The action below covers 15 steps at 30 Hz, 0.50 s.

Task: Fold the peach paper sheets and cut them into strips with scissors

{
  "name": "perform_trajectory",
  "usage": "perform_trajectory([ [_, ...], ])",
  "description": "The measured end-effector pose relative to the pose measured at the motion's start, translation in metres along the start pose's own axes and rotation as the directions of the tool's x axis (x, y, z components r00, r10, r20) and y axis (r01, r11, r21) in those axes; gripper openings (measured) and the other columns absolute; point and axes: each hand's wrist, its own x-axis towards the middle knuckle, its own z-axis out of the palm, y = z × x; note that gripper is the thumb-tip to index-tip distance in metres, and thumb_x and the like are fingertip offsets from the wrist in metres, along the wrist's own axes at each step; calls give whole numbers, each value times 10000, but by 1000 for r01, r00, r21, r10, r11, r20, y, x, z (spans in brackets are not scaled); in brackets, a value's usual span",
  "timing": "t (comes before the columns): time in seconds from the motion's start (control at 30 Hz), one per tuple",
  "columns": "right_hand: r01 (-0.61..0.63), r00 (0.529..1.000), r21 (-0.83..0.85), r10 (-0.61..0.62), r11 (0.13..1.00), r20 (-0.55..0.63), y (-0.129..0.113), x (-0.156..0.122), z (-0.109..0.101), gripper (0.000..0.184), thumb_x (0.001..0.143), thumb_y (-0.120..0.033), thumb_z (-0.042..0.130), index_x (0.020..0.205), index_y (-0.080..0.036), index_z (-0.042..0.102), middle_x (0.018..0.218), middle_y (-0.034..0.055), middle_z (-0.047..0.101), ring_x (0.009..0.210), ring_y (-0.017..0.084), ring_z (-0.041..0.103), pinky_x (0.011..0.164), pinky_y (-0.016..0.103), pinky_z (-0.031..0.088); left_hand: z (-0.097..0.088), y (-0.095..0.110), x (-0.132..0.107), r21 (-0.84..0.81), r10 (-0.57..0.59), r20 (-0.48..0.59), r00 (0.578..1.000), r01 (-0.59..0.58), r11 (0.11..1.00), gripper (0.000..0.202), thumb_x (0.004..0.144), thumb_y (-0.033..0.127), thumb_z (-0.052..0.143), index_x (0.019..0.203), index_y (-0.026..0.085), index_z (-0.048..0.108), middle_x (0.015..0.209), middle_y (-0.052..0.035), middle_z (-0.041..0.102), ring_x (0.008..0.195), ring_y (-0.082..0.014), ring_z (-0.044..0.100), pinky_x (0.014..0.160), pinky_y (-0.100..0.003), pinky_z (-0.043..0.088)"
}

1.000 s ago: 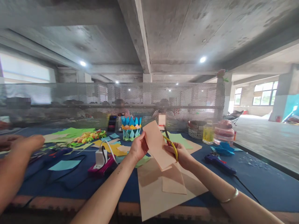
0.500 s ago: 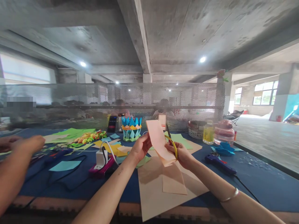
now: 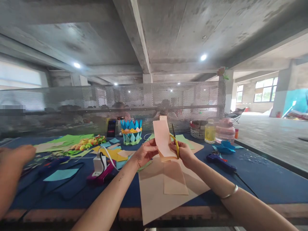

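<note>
Between my hands a folded strip of peach paper is held up above the table. My left hand pinches its left edge between thumb and fingers. My right hand grips its lower right side and also carries yellow-handled scissors, whose dark blades point up and away behind the paper. Below lie a large sheet of peach paper and, on top of it, a smaller peach piece. The fingertips behind the strip are hidden.
Left stand a purple power strip with a white plug and a blue-and-orange folded-paper basket. A blue glue gun, a yellow bottle and a pink container are on the right. Another person's arm reaches in at far left.
The peach strip is now more upright, its face turned towards me, and my hands sit slightly lower around it. The view has shifted a little. The other person's hand has moved left.
</note>
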Motion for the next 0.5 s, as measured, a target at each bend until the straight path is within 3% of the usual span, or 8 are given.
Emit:
perform_trajectory([
  [0.3, -4, 1000, 38, 4, 999, -11, 0, 2, -2, 392, 465, -379, 853, 662, -162, 593, 601, 4, 619, 508, 114, 547, 485, 237, 419, 3, -1, 0, 38, 15, 17, 1000, -16, 999, 461, 678, 156, 746, 1127, 166, 642, 1178, -114, 648, 1055, -239, 616, 881, -290, 452],
  [0.5, 4, 1000, 16, -4, 1000, 10, 1, 2, -2, 395, 479, -410, 833, 677, -159, 602, 619, 12, 625, 527, 116, 550, 517, 244, 439, 2, -3, 1, 33, 3, 2, 1000, -3, 999, 470, 631, 102, 750, 1088, 162, 656, 1118, -103, 675, 1013, -224, 629, 861, -278, 455],
])
